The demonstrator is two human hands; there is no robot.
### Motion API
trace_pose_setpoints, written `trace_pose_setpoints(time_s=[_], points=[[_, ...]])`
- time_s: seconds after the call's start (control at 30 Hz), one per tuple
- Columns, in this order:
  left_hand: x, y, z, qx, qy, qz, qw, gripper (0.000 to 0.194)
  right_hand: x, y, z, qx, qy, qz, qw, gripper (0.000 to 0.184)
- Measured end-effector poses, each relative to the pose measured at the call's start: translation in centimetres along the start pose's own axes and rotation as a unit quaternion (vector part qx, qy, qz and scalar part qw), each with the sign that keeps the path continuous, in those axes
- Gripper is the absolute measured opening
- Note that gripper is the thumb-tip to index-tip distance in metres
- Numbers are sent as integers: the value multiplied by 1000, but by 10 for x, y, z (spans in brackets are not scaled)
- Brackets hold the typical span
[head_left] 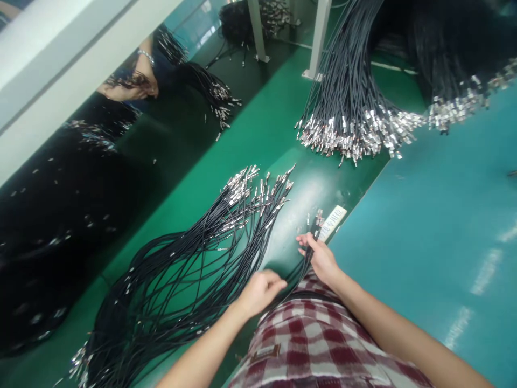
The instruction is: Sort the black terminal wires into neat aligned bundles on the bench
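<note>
Just in front of the checked apron, my right hand is closed around a small bunch of black cables. Their metal end terminals stick up past my thumb, and some of its fingers reach out to the left. To the left and nearer my body, my left hand has its fingers curled together beside the trailing part of that bunch. What it pinches, if anything, cannot be made out. A large loose bundle of black cables with silvery terminals lies on the green tabletop, left of both hands.
A thick hank of cables hangs over the far part of the table. A paper label with writing is stuck at the table's right edge. Across a grey frame bar, another person's hand handles dark cables.
</note>
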State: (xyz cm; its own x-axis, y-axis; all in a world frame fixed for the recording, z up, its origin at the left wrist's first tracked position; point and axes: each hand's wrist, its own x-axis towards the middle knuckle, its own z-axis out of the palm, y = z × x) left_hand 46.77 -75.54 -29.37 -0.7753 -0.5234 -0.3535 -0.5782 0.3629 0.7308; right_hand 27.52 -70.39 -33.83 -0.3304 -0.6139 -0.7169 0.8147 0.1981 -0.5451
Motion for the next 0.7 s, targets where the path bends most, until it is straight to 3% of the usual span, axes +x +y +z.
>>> trace_pose_setpoints(time_s=[0.1, 0.13, 0.23, 0.33, 0.47, 0.57, 0.63, 0.7], points=[[34, -14, -20, 107, 168, -68, 978, 8, 2, 2, -4, 39, -30, 43, 998, 47], [45, -18, -23, 138, 195, -92, 967, 6, 3, 2, -3, 50, -34, 59, 996, 47], [60, -18, -17, 129, 212, -104, 963, 10, 5, 1, 3, 45, -45, 76, 995, 44], [51, 2, 10, 35, 222, -52, 973, 13, 3, 2, 12, 13, -84, 55, 995, 43], [33, 27, 38, -65, 152, -26, 986, 20, 1, 5, 12, -39, -38, 30, 998, 44], [39, 13, 24, -46, 190, -28, 980, 16, 0, 6, 3, -6, -12, 31, 999, 47], [50, -11, 4, 34, 244, -44, 968, 12, 0, 5, -2, 38, -14, 46, 998, 48], [63, -34, -12, 107, 256, -76, 958, 10, 2, 4, -5, 56, -24, 65, 996, 50]])
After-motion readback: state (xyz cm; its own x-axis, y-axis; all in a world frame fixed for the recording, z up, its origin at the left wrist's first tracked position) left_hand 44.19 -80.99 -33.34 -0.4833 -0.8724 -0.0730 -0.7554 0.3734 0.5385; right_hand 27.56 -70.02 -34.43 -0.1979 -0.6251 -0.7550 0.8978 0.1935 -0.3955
